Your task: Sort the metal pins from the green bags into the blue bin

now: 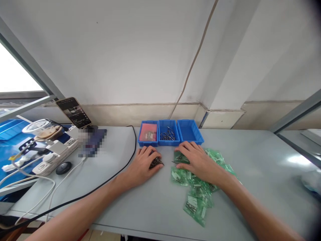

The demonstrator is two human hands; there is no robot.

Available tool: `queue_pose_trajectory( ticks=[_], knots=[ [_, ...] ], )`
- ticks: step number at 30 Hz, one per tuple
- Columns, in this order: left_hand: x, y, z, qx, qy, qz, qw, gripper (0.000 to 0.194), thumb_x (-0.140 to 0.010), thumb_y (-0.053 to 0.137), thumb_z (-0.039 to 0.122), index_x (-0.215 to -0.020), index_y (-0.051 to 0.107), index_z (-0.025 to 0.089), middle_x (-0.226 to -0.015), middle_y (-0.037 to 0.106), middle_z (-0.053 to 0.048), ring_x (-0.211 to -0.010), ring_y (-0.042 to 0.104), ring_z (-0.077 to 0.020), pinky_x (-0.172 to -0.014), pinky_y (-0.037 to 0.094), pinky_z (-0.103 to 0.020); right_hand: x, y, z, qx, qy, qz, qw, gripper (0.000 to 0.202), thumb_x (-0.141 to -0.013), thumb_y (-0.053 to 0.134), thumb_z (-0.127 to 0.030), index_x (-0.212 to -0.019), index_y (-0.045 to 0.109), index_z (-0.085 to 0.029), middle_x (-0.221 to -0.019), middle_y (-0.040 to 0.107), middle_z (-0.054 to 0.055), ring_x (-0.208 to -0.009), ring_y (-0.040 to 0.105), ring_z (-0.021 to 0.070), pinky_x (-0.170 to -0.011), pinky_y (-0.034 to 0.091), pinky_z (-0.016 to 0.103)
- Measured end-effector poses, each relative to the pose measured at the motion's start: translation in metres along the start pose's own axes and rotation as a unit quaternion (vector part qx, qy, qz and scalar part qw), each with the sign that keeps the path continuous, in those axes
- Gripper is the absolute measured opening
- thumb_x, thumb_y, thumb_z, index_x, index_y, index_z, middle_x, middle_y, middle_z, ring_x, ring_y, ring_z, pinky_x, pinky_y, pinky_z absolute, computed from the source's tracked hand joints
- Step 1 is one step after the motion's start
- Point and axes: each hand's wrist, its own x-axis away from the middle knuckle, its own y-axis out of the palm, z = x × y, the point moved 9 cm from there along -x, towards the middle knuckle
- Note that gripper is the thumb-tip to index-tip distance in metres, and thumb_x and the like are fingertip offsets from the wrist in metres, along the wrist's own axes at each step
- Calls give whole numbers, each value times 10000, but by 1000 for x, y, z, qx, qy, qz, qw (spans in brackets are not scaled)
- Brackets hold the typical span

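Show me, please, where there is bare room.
Bare table lies right of the green bags, and between the white cable by the mouse and black cable. It is crowded around the left hand, right hand and blue bins.

Left hand (144, 164), right hand (195, 161) — both bare — and forearms (100, 197) (bare too, tapering wristward).

3 bins (190, 130): blue | bags (197, 209): translucent green | tabletop (120, 211): plain grey

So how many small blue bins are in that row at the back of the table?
3: the left bin with a pink packet, the middle bin with loose metal pins, and the right bin beside it.
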Motion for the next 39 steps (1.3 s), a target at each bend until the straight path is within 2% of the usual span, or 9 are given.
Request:
queue_pose_trajectory(
  ticks=[3, 9, 11, 14, 17, 22, 27, 32, 39],
  knots=[
    [0, 1, -1, 11, 0, 0, 1000, 148, -1067, 640, 364, -1163, 635, 253, -1216, 631, -39, -1114, 560, -246, -970, 425, -423, -1, 0, 6, 21, -3, 12, 1000, 158, -1081, 573, -274, -1207, 663, -242, -1162, 671, 86, -1052, 608, 300, -908, 511, 458],
    [0, 0, 0, 13, 7, -3, 1000, 139, -1069, 637, 348, -1168, 632, 251, -1223, 627, -47, -1134, 561, -251, -972, 413, -418, -1, -6, 11, 56, 7, 39, 998, 188, -1119, 460, -217, -1149, 646, -218, -1067, 670, 80, -987, 639, 268, -846, 523, 394],
    [-1, 0, 1, 13, 6, -6, 1000, 151, -1076, 622, 355, -1189, 632, 254, -1232, 624, -51, -1140, 564, -254, -980, 413, -423, 0, -10, 9, 78, 8, 48, 996, 203, -1097, 474, -162, -1196, 640, -226, -1062, 669, 75, -981, 639, 267, -839, 513, 383],
    [-1, 0, 0, 12, 5, -12, 1000, 172, -1083, 605, 367, -1213, 634, 259, -1244, 619, -56, -1133, 566, -255, -995, 417, -435, 2, -12, 6, 126, -2, 45, 991, 429, -989, 456, 30, -1268, 635, -243, -1114, 663, 77, -946, 617, 257, -806, 487, 368],
    [0, 1, 0, 14, 5, -14, 1000, 178, -1082, 605, 365, -1221, 637, 259, -1255, 611, -58, -1134, 560, -255, -1009, 421, -440, 3, -9, 1, 169, -33, 28, 985, 500, -909, 463, 105, -1208, 680, -232, -1190, 649, 100, -954, 584, 264, -809, 468, 380],
    [0, 2, -2, 20, 5, -12, 1000, 185, -1079, 613, 366, -1225, 637, 256, -1256, 606, -63, -1126, 555, -257, -1004, 434, -435, -2, -1, -6, 193, -35, 31, 980, 98, -1042, 620, -193, -1067, 715, -191, -1148, 658, 128, -970, 566, 291, -821, 446, 404],
    [-1, 2, 0, 26, 14, -3, 1000, 171, -1071, 631, 354, -1210, 637, 253, -1233, 616, -60, -1137, 564, -256, -1003, 435, -426, -6, 8, -19, 177, -46, 28, 983, 122, -1074, 606, -267, -1046, 696, -190, -1113, 674, 111, -978, 578, 290, -849, 415, 417],
    [-1, 3, 1, 6, 6, -5, 1000, 168, -1075, 623, 361, -1204, 622, 253, -1233, 621, -52, -1131, 561, -253, -981, 417, -431, -4, 15, -24, 65, -62, -8, 996, 168, -1103, 576, -337, -1058, 678, -211, -1051, 693, 67, -975, 605, 263, -858, 400, 400],
    [2, 3, 2, -51, -23, 5, 998, 232, -1074, 604, 412, -1253, 611, 266, -1288, 605, -74, -1166, 546, -282, -1009, 382, -487, -7, 14, -28, -43, -47, -25, 998, 266, -1015, 713, -480, -969, 638, -229, -982, 723, 4, -941, 635, 235, -883, 404, 390]
  ],
)
